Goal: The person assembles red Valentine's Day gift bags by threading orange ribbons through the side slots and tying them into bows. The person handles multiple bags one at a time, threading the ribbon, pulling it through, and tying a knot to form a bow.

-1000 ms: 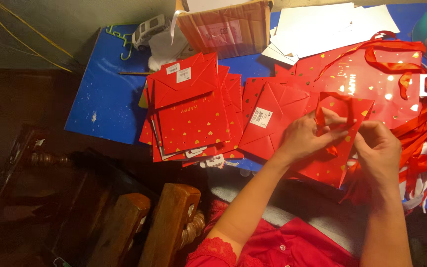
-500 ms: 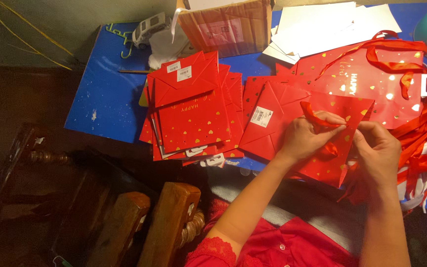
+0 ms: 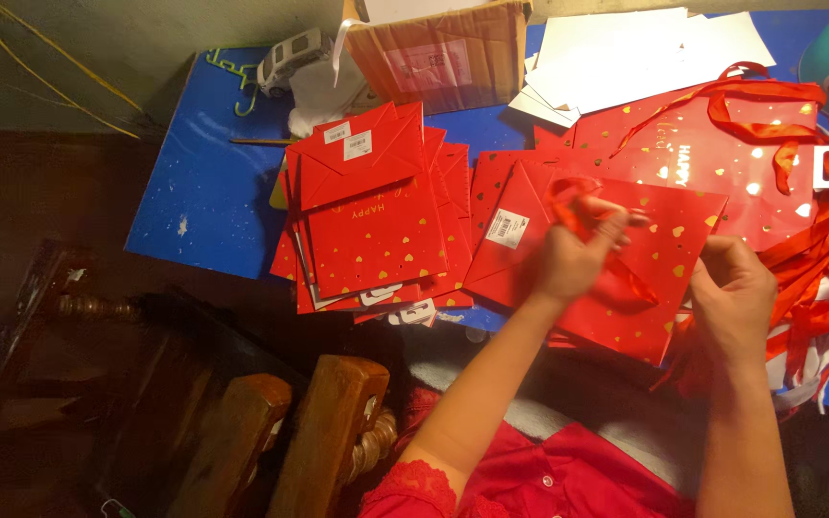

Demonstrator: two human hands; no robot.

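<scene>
A flat red gift bag [image 3: 659, 254] with gold hearts lies tilted in front of me, partly over the table's near edge. My left hand [image 3: 578, 251] pinches a red ribbon [image 3: 573, 197] at the bag's upper part. My right hand [image 3: 736, 297] grips the bag's right edge, where more ribbon runs under the fingers. A stack of folded red gift bags [image 3: 371, 216] with white stickers lies to the left on the blue table [image 3: 208, 192].
A pile of loose red ribbons [image 3: 822, 254] lies at the right. White card sheets [image 3: 635, 53] and a brown cardboard box [image 3: 443, 58] sit at the back. A large red bag [image 3: 712, 158] lies behind. Dark wooden chair parts [image 3: 309, 436] stand below left.
The bag has been turned flatter and shifted slightly right. My left hand lifted the ribbon up over the bag, and my right hand moved to the bag's right edge.
</scene>
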